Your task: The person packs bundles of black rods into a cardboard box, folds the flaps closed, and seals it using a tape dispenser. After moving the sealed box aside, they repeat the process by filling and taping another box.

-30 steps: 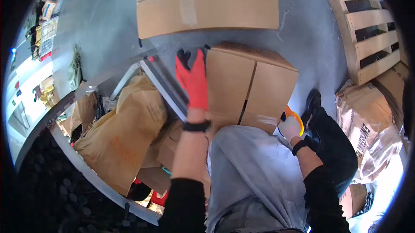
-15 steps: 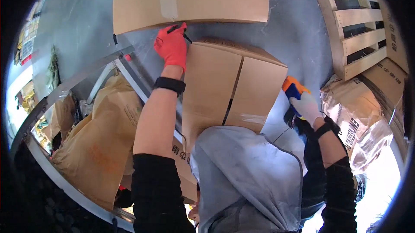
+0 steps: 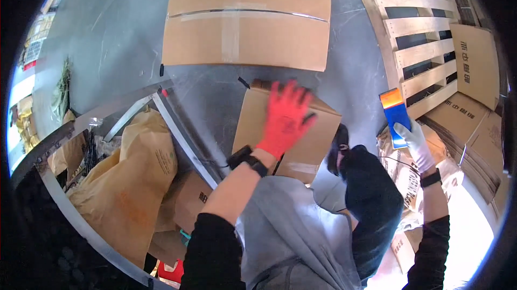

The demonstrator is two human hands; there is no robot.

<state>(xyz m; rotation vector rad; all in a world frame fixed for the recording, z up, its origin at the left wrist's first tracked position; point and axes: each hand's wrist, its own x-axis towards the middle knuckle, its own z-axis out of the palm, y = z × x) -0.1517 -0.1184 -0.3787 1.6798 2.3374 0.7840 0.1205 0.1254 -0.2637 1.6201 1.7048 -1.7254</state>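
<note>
My left hand (image 3: 285,120), in a red glove, lies flat with fingers spread on top of a brown cardboard box (image 3: 253,128) held against my grey hooded top. A black band sits on that wrist. My right hand (image 3: 417,142), in a white glove, is out to the right. It grips a flat blue-and-orange handheld object (image 3: 394,115), held upright above the boxes there. The box's near side is hidden behind my body.
A large taped cardboard box (image 3: 247,21) lies on the grey concrete floor (image 3: 107,47) ahead. A wooden pallet (image 3: 420,37) and flat cardboard boxes (image 3: 474,64) are on the right. On the left, a metal-framed cart (image 3: 177,128) holds brown paper sacks (image 3: 129,182) and small boxes.
My left hand slid from the box's far left corner onto its top, fingers now spread. The box sits more level. My right hand rose higher with the blue-and-orange object.
</note>
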